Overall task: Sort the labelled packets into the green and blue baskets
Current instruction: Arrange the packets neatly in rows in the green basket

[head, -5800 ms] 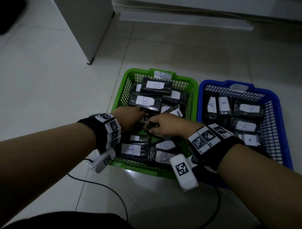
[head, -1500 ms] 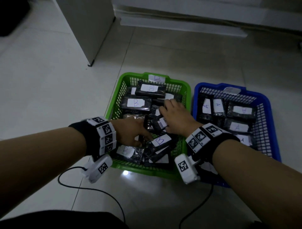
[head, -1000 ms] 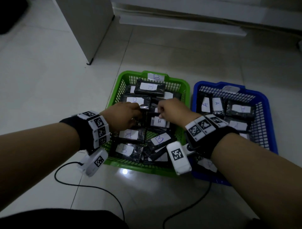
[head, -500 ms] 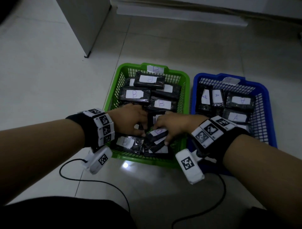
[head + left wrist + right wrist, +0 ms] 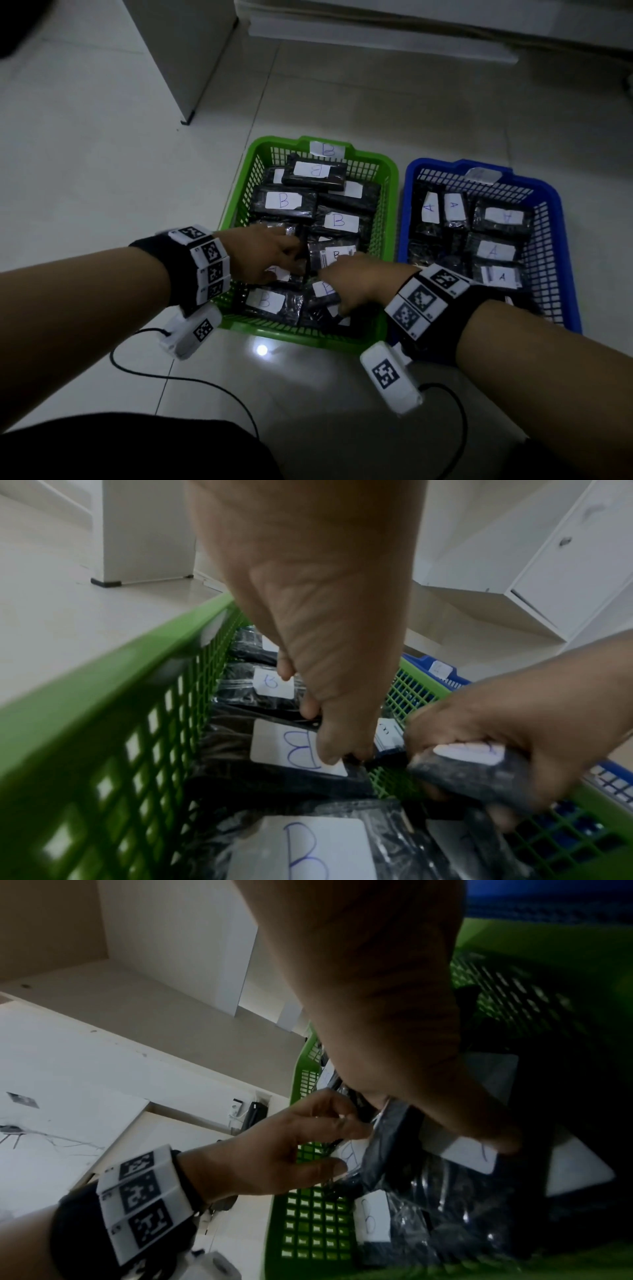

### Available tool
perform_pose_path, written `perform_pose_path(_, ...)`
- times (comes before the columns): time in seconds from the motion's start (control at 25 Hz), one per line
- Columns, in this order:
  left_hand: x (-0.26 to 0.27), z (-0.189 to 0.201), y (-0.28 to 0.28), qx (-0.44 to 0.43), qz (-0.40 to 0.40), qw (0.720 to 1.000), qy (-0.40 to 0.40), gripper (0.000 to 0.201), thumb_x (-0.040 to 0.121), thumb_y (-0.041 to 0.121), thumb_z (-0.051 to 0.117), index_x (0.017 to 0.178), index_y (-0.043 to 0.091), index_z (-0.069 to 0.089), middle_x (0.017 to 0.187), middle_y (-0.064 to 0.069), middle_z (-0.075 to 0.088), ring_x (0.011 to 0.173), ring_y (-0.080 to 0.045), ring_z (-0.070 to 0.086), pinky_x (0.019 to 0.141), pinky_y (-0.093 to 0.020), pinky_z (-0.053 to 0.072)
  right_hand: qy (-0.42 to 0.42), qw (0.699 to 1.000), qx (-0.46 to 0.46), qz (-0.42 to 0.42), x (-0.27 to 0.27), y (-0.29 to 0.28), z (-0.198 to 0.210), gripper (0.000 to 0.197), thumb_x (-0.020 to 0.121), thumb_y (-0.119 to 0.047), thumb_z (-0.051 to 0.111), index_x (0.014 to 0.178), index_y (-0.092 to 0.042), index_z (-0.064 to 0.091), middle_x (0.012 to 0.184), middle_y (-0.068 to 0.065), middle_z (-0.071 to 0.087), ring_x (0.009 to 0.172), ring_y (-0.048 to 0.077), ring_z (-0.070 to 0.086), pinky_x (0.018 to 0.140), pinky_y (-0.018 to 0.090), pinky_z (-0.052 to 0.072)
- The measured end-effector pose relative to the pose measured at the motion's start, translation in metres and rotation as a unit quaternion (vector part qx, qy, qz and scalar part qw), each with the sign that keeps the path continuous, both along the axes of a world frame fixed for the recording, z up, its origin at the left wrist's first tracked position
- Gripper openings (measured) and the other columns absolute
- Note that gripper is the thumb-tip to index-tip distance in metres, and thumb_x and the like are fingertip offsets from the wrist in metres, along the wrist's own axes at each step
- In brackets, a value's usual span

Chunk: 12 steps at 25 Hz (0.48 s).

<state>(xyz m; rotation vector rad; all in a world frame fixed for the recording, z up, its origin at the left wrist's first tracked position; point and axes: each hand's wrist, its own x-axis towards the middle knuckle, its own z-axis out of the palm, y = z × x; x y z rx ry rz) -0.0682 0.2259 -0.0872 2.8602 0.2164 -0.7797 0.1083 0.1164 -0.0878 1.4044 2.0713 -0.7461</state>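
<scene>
Your right hand has its fingers wrapped round a packet in the green basket, clear only from the left wrist. Left hand fingertips press a B packet beside it. Two baskets; blue basket shows five A labels.

A pale tiled floor carries the green basket, blue basket and black cable.

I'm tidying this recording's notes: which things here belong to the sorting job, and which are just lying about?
Job:
- green basket, tagged B
- blue basket
- B packets in green
- A packets in blue
- right hand gripping a dark packet
- left hand among the B packets

Lying about:
- black cable on the floor
- white cabinet
</scene>
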Motion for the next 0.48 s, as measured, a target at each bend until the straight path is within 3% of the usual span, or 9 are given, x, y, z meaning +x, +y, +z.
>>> perform_pose_path(0.2, -0.003, 0.002, 0.002, -0.003, 0.009, 1.000, 0.011, 0.041, 0.090, 0.036, 0.048, 0.131, 0.040, 0.051, 0.136, 0.007, 0.039, 0.121, -0.018, 0.037, 0.100, -0.036, 0.037, 0.032, 0.986, 0.102, -0.130, 0.016, 0.016, 0.018, 0.030, 0.084, -0.032, 0.062, 0.108, -0.015, 0.056, 0.105, 0.007, 0.062, 0.096, 0.026, 0.059, 0.067, 0.028, 0.043)
perform_pose_path(0.36, 0.000, 0.001, 0.004, 0.008, -0.008, 1.000, 0.025, 0.043, 0.091, 0.035, 0.048, 0.134, 0.040, 0.048, 0.138, 0.010, 0.037, 0.122, -0.017, 0.036, 0.100, -0.034, 0.035, 0.013, 0.985, 0.097, -0.144, 0.009, 0.011, 0.002, 0.028, 0.086, -0.029, 0.060, 0.110, -0.014, 0.060, 0.103, 0.007, 0.061, 0.095, 0.027, 0.060, 0.068, 0.028, 0.045)
perform_pose_path(0.48, 0.002, 0.002, 0.004, 0.001, -0.007, 1.000, 0.007, 0.043, 0.090, 0.033, 0.049, 0.134, 0.036, 0.050, 0.139, 0.009, 0.039, 0.120, -0.017, 0.036, 0.101, -0.036, 0.036, 0.015, 0.983, 0.070, -0.167, 0.002, 0.004, -0.015, 0.028, 0.086, -0.017, 0.058, 0.114, -0.012, 0.060, 0.109, 0.010, 0.061, 0.098, 0.028, 0.060, 0.069, 0.029, 0.045)
